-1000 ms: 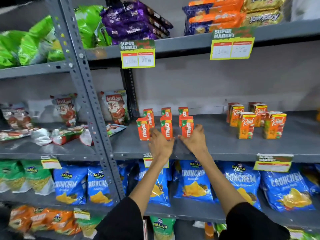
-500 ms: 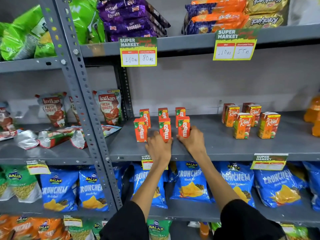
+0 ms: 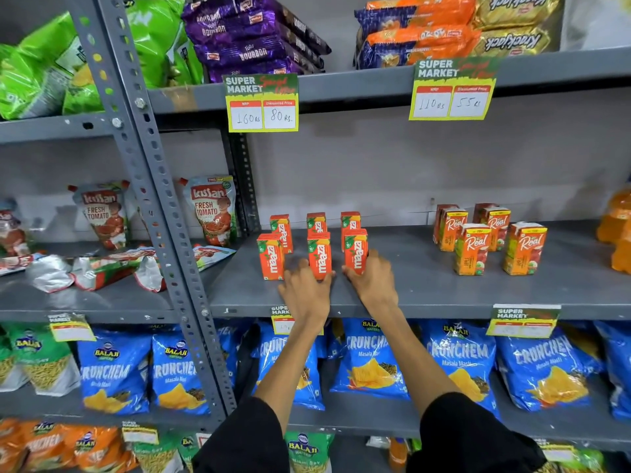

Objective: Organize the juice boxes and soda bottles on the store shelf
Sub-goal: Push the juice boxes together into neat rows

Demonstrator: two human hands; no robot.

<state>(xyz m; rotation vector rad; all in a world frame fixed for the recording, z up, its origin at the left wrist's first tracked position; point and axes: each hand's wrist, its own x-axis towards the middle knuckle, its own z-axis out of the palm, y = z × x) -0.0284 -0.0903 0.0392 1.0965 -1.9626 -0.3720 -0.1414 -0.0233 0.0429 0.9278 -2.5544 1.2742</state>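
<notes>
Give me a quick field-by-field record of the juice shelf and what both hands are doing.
shelf: grey metal shelf
Maaza boxes: six, two rows of three, upright
left hand: grips front middle Maaza box
right hand: grips front right Maaza box
front left Maaza box: untouched
Real juice boxes: five, right of the Maaza group, apart from it
orange soda bottles: far right edge, partly cut off
</notes>
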